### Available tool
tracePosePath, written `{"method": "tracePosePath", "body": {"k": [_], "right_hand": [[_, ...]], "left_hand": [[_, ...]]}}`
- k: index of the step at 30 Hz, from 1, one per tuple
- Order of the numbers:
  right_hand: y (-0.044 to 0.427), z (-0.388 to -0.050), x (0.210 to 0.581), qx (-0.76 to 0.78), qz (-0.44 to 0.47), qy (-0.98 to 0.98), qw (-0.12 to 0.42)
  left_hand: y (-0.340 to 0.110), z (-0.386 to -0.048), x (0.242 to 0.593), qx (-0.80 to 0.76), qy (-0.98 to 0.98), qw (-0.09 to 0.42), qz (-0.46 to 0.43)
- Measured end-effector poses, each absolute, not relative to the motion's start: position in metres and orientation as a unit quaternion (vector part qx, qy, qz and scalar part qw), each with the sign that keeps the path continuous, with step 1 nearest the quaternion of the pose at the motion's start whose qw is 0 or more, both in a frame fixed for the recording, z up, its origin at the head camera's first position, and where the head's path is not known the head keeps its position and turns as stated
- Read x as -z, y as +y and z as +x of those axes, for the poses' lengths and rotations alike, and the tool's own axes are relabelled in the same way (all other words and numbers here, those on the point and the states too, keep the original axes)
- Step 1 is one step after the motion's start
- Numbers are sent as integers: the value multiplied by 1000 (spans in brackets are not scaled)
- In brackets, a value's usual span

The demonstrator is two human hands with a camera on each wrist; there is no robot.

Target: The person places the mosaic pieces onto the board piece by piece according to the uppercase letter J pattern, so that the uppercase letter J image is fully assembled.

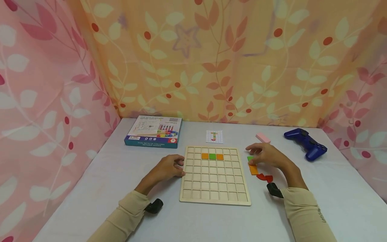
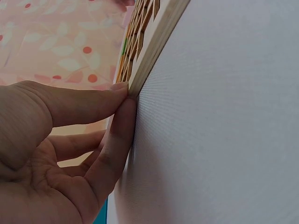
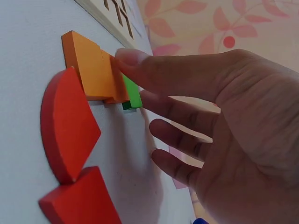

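Note:
A wooden grid board (image 1: pixel 215 198) lies flat on the white table. In one of its upper rows sit an orange tile (image 1: pixel 205 156), a green tile (image 1: pixel 212 156) and another orange tile (image 1: pixel 219 157). My left hand (image 1: pixel 167 167) pinches the board's left edge between thumb and index finger. Right of the board, my right hand (image 1: pixel 267 155) hovers over loose pieces. Its thumb is at the orange tiles (image 3: pixel 91 70), with the other fingers loosely bent beyond a green tile (image 3: pixel 132 93). Two red curved pieces (image 3: pixel 67 123) lie nearer the wrist.
A small pattern card (image 1: pixel 214 136) lies behind the board. At the back left is a boxed bead set (image 1: pixel 152 131). A pink block (image 1: pixel 263 137) and a blue game controller (image 1: pixel 305 144) lie to the right. Patterned curtains (image 1: pixel 211 84) surround the table.

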State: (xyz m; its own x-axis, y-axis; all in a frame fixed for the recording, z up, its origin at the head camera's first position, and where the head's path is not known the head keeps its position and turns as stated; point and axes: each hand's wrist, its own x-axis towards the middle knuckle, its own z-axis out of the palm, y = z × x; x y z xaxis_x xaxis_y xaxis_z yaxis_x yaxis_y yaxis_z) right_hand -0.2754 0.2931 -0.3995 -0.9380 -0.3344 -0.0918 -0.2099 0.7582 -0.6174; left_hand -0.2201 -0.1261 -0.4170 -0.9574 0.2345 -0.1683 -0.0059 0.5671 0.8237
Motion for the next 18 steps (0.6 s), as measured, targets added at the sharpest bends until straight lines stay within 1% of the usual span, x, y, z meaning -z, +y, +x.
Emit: {"method": "tracePosePath", "body": {"k": [3,8,15,18], "right_hand": [[295,-277,402,309,-144,934,105],[300,-276,401,298,-144,939,92],[300,-274,397,309,-125,934,130],[300,-273,396,310,-131,932,133]], "left_hand": [[-126,-220,417,-461,876,130,65],[-127,-220,415,-458,877,128,68],[-127,-220,415,-459,876,132,65],[-128,-220,415,-459,876,133,66]]}}
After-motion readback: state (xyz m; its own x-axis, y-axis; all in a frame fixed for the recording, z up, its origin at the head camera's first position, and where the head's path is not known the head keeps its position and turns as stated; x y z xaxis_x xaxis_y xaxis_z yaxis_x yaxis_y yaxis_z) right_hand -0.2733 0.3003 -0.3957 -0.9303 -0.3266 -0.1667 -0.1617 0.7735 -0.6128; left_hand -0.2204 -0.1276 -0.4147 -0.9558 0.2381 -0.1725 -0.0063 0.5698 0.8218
